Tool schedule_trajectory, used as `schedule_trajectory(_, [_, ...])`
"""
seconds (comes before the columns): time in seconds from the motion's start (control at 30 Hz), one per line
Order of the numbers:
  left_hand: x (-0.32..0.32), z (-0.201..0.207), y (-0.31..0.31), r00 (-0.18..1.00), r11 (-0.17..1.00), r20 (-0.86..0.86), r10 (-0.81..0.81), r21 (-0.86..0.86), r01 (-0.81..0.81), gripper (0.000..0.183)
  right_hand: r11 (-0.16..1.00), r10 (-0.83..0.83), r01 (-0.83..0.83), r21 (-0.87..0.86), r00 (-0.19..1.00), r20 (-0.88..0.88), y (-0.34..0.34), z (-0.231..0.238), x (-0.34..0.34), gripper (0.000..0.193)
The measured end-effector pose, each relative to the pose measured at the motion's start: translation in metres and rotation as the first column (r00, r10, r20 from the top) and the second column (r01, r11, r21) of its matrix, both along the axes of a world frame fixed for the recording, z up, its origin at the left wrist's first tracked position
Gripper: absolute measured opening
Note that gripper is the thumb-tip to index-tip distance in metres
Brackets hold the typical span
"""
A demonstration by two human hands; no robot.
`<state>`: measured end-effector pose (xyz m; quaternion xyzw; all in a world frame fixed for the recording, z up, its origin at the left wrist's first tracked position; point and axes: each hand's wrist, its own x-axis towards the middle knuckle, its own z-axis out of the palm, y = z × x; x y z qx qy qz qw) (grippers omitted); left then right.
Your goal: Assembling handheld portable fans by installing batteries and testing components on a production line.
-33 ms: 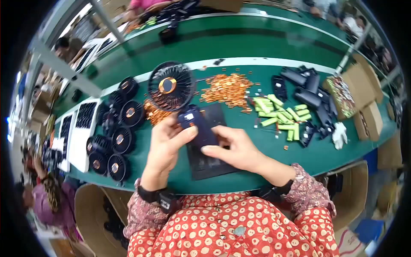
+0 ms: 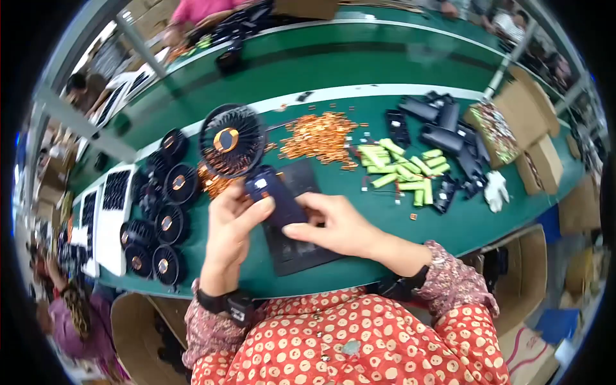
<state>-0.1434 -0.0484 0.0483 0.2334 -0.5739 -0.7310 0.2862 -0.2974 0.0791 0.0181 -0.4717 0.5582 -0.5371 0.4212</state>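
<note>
A dark blue hand-held fan (image 2: 239,149) with a round black grille head and an orange hub is held above a black mat (image 2: 301,253) on the green table. My left hand (image 2: 230,224) wraps the fan's handle from the left. My right hand (image 2: 337,226) grips the lower end of the handle (image 2: 277,199) from the right, fingers pinched on it. Both wrists carry black bands.
Several black fan heads (image 2: 163,221) lie at the left beside white trays (image 2: 114,215). A heap of small orange parts (image 2: 319,133), green batteries (image 2: 401,170), black handle shells (image 2: 443,131) and cardboard boxes (image 2: 536,138) lie to the right. Other people work at the far bench.
</note>
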Motion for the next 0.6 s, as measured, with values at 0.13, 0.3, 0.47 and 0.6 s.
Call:
schedule_trajectory(0.13, [0.006, -0.002, -0.001, 1.000, 1.000, 0.028, 0.007, -0.025, -0.006, 0.041, 0.992, -0.013, 0.000, -0.130, 0.995, -0.101, 0.040, 0.011, -0.022, 0.038])
schedule_trajectory(0.3, [0.003, -0.012, -0.015, 0.999, 0.998, 0.025, 0.024, -0.056, -0.023, 0.040, 0.513, -0.749, 0.807, -0.293, 0.254, -0.612, 0.169, 0.016, -0.140, 0.033])
schedule_trajectory(0.47, [-0.021, 0.004, -0.004, 0.990, 0.992, -0.064, -0.124, 0.018, 0.125, 0.042, 0.419, -0.279, 0.902, -0.109, 0.014, -0.960, 0.250, -0.036, -0.226, 0.046])
schedule_trajectory(0.6, [-0.021, 0.007, -0.002, 0.981, 0.978, -0.111, -0.160, 0.117, 0.172, 0.042, 0.283, -0.478, 0.916, -0.285, -0.123, -0.870, 0.285, -0.065, -0.269, 0.033])
